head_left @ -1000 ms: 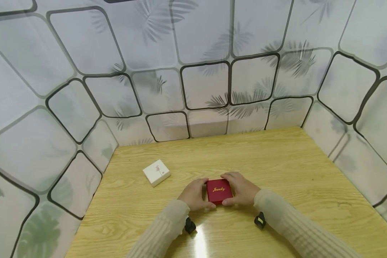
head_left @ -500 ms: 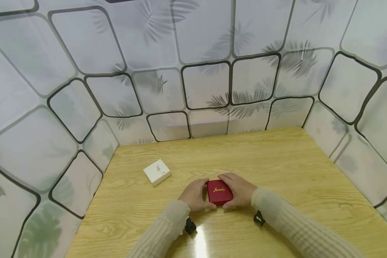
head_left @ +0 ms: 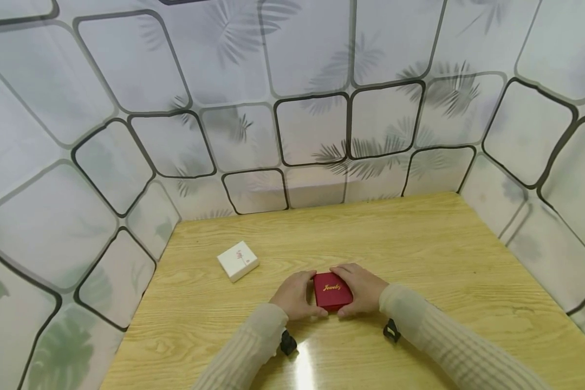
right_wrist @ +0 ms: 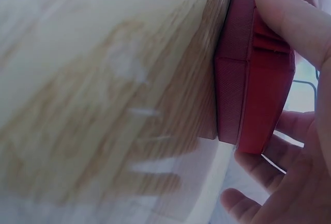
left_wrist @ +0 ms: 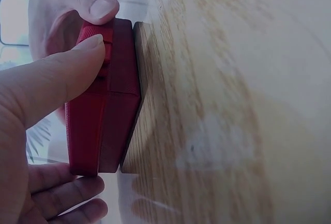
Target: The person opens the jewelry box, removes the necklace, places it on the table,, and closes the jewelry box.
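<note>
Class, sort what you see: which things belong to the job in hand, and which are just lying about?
In the job:
red box, held between both hands
left hand, gripping one side
right hand, gripping the other

Lying about:
white box, untouched on the table

Walls: Pale, dark-outlined cells and grey printed fronds covered three sides.
Tabletop: Yellowish wood grain met the back wall.
Light: White glare streaked the glossy surface.

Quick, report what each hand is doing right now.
Left hand: holding the red box by its left side, thumb at the near edge.
Right hand: holding the same box by its right side.
</note>
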The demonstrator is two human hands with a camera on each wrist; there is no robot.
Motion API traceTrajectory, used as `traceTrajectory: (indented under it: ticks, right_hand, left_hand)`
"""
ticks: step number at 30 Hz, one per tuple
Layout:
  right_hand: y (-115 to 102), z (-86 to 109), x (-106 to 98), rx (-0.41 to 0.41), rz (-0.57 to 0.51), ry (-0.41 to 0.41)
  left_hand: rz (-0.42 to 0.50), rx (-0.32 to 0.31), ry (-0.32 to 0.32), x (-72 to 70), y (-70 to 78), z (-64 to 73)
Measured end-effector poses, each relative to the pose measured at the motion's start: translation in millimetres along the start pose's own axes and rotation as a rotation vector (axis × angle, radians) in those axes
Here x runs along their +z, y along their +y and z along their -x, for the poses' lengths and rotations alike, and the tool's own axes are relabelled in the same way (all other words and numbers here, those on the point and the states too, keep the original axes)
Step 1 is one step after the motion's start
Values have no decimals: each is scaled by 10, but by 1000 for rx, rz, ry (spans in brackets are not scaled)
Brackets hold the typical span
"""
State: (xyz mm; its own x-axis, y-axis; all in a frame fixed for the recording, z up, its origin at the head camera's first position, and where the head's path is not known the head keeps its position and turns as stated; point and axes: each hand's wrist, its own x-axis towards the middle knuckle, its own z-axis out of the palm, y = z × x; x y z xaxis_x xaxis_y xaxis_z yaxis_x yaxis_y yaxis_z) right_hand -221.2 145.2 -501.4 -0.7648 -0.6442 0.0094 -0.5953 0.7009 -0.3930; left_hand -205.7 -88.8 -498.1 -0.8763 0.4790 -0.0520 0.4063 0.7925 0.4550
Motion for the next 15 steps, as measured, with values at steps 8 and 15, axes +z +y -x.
traceTrajectory:
  ticks: [8,15]
  right_hand:
    - [-18,-19,6,38,-24,-18]
    - [-7,-32,11,46,-44,-32]
  left_hand:
    - [7,8,10,9,-9,-2]
    - [9,0,13,32,-20,-5]
